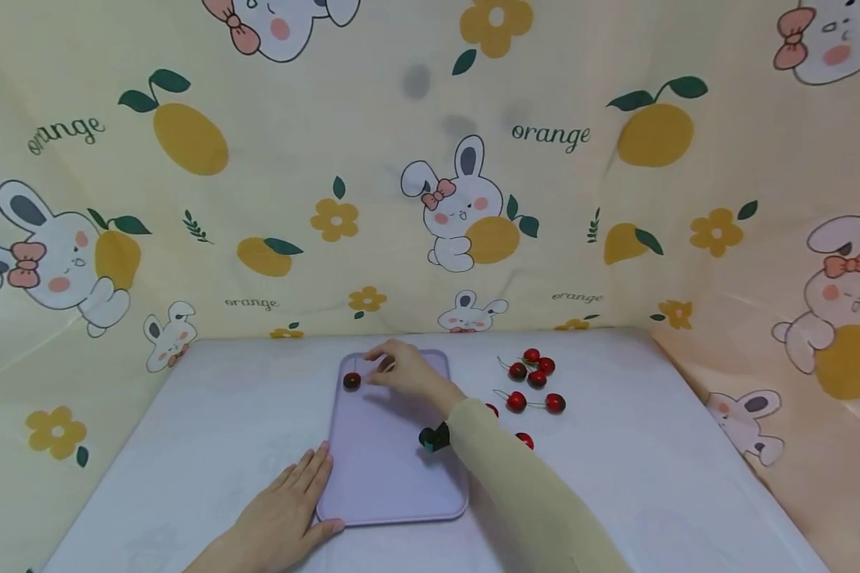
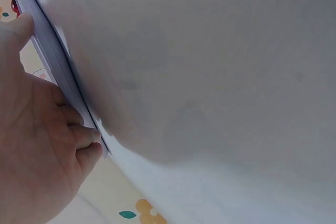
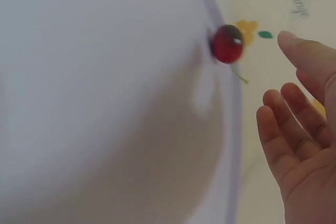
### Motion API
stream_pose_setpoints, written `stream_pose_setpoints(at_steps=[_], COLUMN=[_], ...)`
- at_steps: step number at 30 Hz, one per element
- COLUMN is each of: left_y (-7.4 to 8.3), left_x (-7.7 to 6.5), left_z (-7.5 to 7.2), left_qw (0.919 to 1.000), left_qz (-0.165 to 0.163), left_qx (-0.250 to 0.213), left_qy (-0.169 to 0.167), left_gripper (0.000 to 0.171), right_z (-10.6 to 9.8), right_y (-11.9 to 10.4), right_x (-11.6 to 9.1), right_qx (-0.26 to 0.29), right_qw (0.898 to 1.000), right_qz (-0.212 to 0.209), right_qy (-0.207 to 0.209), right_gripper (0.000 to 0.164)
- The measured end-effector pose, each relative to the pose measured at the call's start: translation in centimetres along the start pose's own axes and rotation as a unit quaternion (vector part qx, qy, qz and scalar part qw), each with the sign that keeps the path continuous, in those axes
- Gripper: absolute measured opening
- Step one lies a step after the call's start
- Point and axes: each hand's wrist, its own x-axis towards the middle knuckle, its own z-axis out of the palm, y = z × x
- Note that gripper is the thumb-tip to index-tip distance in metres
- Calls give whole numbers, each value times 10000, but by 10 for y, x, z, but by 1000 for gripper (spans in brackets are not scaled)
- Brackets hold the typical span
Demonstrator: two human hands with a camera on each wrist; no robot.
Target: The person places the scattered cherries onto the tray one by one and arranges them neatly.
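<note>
A dark red cherry (image 1: 352,381) lies in the far left corner of a pale purple tray (image 1: 394,477); its green stem shows in the right wrist view. My right hand (image 1: 404,369) hovers over the tray's far end, just right of that cherry. Thumb and fingers are spread apart with nothing between them, and a gap separates them from the cherry (image 3: 228,44) in the right wrist view. With fairly straight fingers, my left hand (image 1: 281,513) rests against the tray's near left corner, thumb at the front rim. The left wrist view shows this hand (image 2: 42,129) along the tray's side.
Right of the tray several red cherries (image 1: 537,379) lie clustered on the white tabletop (image 1: 616,446). Two more cherries (image 1: 516,401) sit nearer, and others (image 1: 524,439) are partly hidden by the right sleeve (image 1: 523,493). A patterned cloth (image 1: 373,143) rises behind the table.
</note>
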Motion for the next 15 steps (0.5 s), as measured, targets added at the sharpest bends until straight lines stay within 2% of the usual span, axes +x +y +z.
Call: stream_pose_setpoints(at_steps=[6,15], left_y=[-1,0], left_x=[-3,-1], left_z=[0,0], left_qw=[10000,10000], left_qz=[1,16], left_qx=[17,-7], left_qy=[38,-26], left_gripper=[90,90], right_z=[-21,-59], right_y=[-6,-5], right_x=[-10,-45], right_qx=[31,-507], right_qw=[9995,9953], right_qz=[-269,-663], right_qy=[149,495], right_gripper=[41,37])
